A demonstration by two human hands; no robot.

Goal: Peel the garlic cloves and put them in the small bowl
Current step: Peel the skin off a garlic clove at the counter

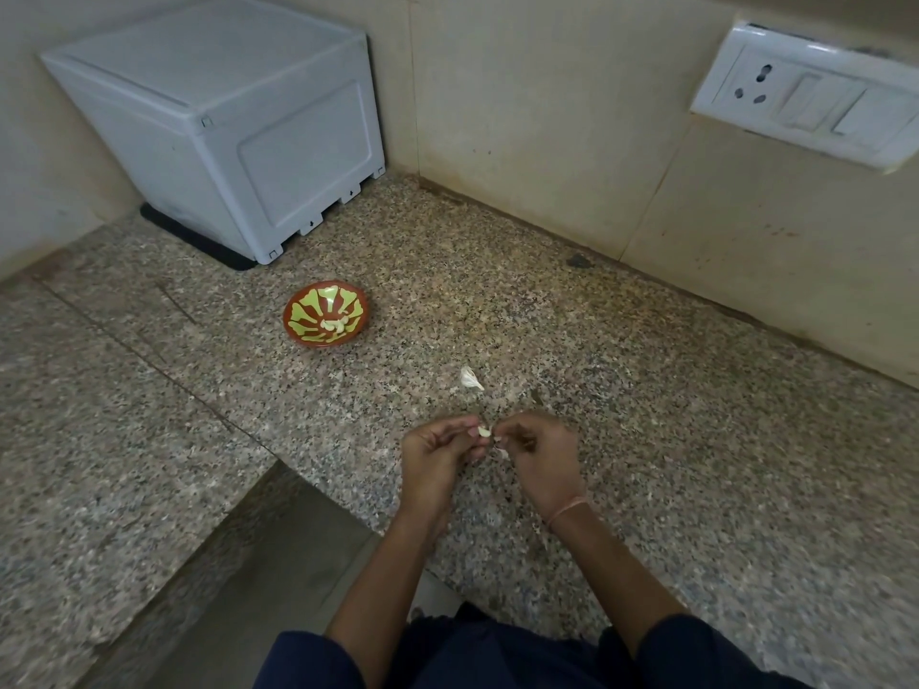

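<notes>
A garlic clove (483, 431) is pinched between my left hand (437, 457) and my right hand (539, 455), held together just above the granite counter (671, 440). A thin strip of skin hangs below my right fingertips. An unpeeled white clove (470, 378) lies on the counter a little beyond my hands. The small brown bowl (358, 303) with a green pattern sits further back to the left, and a few peeled cloves (334, 326) lie in its bottom.
A grey-white plastic box (224, 126) on a black mat stands in the back left corner. A white socket and switch plate (810, 99) is on the right wall. The counter's edge drops to a lower step at the front left.
</notes>
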